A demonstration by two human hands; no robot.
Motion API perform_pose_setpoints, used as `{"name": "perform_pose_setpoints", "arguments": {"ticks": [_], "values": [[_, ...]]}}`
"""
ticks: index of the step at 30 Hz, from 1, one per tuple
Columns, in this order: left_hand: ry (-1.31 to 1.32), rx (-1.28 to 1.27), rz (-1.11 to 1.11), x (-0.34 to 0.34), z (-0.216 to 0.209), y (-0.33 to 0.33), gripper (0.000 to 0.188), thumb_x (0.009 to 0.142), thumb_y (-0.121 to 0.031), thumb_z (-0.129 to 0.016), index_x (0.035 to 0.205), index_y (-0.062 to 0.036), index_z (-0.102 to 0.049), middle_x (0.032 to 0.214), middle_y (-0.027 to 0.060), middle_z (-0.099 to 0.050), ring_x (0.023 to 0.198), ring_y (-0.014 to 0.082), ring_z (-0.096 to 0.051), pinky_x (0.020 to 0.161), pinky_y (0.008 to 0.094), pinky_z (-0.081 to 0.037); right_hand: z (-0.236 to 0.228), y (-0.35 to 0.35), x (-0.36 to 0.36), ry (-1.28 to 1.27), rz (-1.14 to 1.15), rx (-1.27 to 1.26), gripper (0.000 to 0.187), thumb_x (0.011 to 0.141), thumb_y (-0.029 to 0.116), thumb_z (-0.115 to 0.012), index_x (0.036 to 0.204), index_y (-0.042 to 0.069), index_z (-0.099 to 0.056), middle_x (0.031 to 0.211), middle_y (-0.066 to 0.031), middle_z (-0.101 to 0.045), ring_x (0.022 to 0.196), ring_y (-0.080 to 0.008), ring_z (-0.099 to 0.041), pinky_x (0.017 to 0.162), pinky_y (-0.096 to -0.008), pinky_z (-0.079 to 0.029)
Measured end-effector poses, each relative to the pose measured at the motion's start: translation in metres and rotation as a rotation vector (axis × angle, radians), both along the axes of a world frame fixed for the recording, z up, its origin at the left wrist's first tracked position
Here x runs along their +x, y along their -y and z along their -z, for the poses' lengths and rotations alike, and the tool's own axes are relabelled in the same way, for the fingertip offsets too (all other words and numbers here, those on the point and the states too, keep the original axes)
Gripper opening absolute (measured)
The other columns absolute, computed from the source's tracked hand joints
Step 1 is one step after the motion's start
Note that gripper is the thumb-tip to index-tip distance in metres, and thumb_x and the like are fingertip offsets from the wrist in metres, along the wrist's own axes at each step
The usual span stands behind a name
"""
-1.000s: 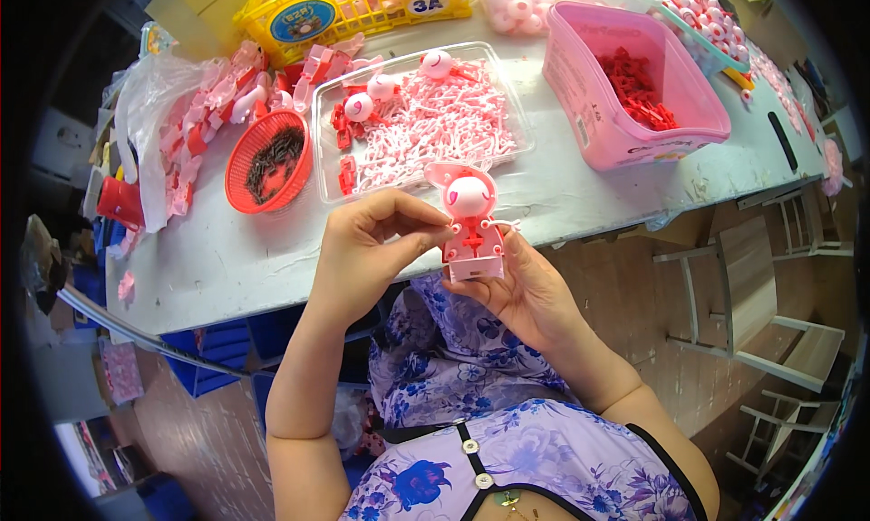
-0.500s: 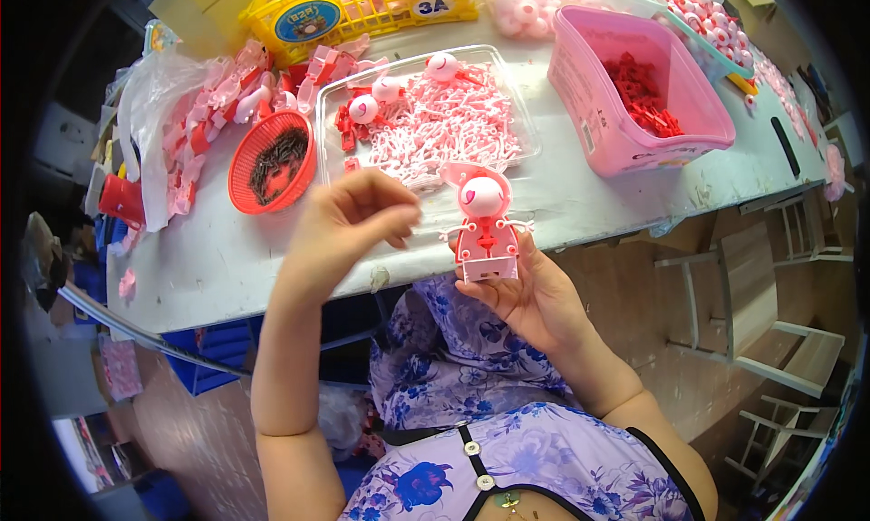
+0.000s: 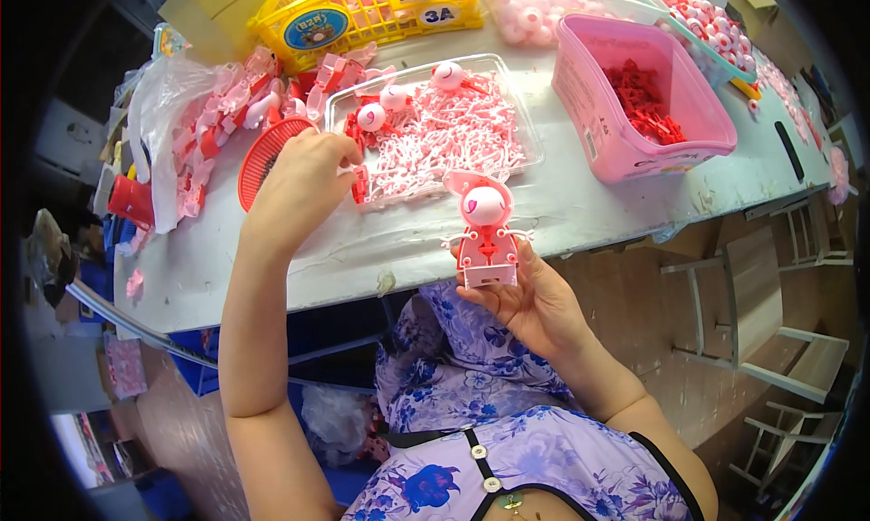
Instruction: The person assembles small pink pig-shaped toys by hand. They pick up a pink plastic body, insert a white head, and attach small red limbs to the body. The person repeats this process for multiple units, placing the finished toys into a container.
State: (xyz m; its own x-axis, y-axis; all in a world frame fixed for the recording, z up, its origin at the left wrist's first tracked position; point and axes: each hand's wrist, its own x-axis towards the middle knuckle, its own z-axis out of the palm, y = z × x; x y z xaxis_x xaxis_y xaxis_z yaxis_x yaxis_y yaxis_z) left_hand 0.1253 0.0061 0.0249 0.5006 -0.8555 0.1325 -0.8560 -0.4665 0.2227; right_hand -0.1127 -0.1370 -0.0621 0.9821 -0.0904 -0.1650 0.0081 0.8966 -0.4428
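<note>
My right hand [image 3: 535, 308] holds a small half-built toy figure [image 3: 488, 249] upright by its lower end. It has a round white head with a pink ear piece behind, red inner parts, thin pale arms and a pink base. My left hand [image 3: 304, 181], its fingers curled, is over the right side of a red basket [image 3: 258, 159] and close to the clear tray's [image 3: 535, 127] left edge. Its fingertips are hidden, and it covers most of the dark pieces in the basket. Beside its thumb lies a red part [image 3: 360, 184]. Thin pink pieces [image 3: 444, 140] fill the tray.
A pink tub [image 3: 580, 113] of red parts stands on the table to the right. Behind are a yellow basket [image 3: 381, 32] and tubs of round pieces [image 3: 530, 23]. Pink shells [image 3: 217, 113] and a plastic bag [image 3: 163, 113] lie at left. Chairs [image 3: 770, 303] stand at right.
My left hand has moved left and away from me, from beside the toy figure to over the red basket. My right hand still holds the figure in nearly the same place.
</note>
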Motion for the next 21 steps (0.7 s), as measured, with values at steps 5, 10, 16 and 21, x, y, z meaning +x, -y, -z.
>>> {"name": "perform_pose_setpoints", "arguments": {"ticks": [5,10,16,21], "values": [[0.091,0.165,0.096,0.003,0.006,0.002,0.016,0.072,-0.005,-0.066,0.088,-0.0028,-0.067,0.089,0.0117,-0.065,0.094,0.0274,-0.056,0.084,0.0377,-0.040,0.000,-0.003,0.001,0.017,-0.001,0.001,0.044,0.102,0.034,-0.038,0.134,0.004,-0.041,0.132,-0.0132,-0.051,0.120,-0.0216,-0.053,0.101,-0.0403,-0.047],[-0.002,0.161,0.085,0.004,0.002,0.013,0.014,0.073,-0.007,-0.067,0.084,-0.0006,-0.064,0.084,0.0120,-0.063,0.090,0.0282,-0.057,0.082,0.0385,-0.040,-0.001,-0.002,0.001,0.021,0.011,-0.005,0.043,0.102,0.035,-0.038,0.133,0.004,-0.041,0.131,-0.0131,-0.051,0.120,-0.0217,-0.053,0.101,-0.0403,-0.047],[-0.147,-0.156,0.036,-0.005,0.002,0.015,0.013,0.078,-0.006,-0.068,0.086,0.0018,-0.062,0.086,0.0115,-0.065,0.082,0.0241,-0.064,0.072,0.0349,-0.048,-0.006,-0.004,0.002,0.015,0.029,-0.009,0.043,0.103,0.034,-0.037,0.132,0.004,-0.041,0.130,-0.0140,-0.052,0.119,-0.0221,-0.053,0.099,-0.0400,-0.048],[-0.210,-0.268,0.046,-0.026,0.000,0.015,0.013,0.083,-0.004,-0.064,0.095,0.0012,-0.063,0.090,0.0113,-0.067,0.082,0.0191,-0.066,0.071,0.0300,-0.049,-0.003,-0.005,0.003,-0.013,0.029,-0.005,0.042,0.103,0.034,-0.036,0.132,0.004,-0.041,0.129,-0.0142,-0.053,0.115,-0.0227,-0.056,0.098,-0.0403,-0.049]]}}
